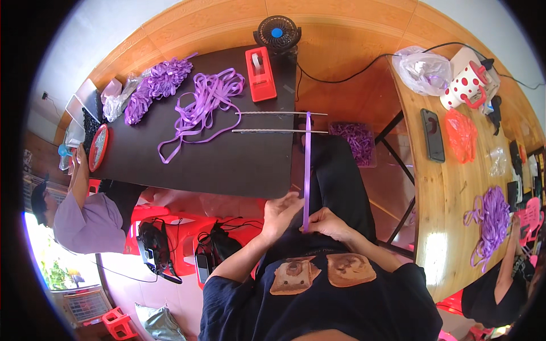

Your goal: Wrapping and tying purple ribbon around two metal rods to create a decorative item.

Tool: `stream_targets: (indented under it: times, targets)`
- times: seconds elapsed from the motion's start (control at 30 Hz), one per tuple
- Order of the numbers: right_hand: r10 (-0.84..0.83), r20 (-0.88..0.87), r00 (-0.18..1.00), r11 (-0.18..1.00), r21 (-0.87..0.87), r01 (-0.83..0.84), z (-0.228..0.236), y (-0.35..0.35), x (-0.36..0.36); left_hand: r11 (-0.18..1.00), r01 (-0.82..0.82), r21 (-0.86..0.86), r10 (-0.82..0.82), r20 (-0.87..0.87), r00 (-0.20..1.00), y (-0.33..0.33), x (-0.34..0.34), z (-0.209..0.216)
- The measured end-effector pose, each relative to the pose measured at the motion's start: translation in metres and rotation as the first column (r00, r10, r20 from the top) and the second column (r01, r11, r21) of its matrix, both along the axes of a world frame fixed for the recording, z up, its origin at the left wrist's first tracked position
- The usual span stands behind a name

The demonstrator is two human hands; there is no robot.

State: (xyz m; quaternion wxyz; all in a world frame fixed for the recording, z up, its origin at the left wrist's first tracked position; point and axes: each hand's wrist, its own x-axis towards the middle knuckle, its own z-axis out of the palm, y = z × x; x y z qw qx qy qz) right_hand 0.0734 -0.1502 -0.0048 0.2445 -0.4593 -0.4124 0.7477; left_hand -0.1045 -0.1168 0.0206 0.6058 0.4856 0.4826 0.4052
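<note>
A narrow purple ribbon [307, 170] runs taut from two thin metal rods down toward my body. The far rod [273, 113] and the near rod [267, 131] lie side by side, their right ends jutting past the dark table's edge. The ribbon's upper end goes around the far rod and crosses the near one. Close to my lap, my right hand [330, 224] pinches the ribbon's lower end. My left hand [282, 215] is just left of the ribbon, fingers stretched and apart, apparently holding nothing. A loose tangle of purple ribbon [207, 96] lies left of the rods.
The dark table [227, 176] also carries a red tape dispenser [260, 74], a small fan [277, 33] and a ribbon bundle [159, 85]. Below sits a bin of purple pieces [354, 142]. A wooden table [443, 210] at right bears a phone [433, 135]. People sit at both sides.
</note>
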Motion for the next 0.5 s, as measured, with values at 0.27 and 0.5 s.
stream_targets:
  times: [0.27, 0.5]
  targets:
    - [0.041, 0.039, 0.998, 0.994, 0.104, -0.045, -0.003, 0.001, -0.001, 0.993, -0.081, -0.081, 0.091, 0.131, 0.987, 0.023, 0.023, -0.014]
    - [0.062, 0.334, 0.941, 0.941, 0.296, -0.167, -0.007, 0.003, 0.001, 0.989, -0.037, -0.142, 0.072, 0.25, 0.966, 0.024, 0.02, -0.033]
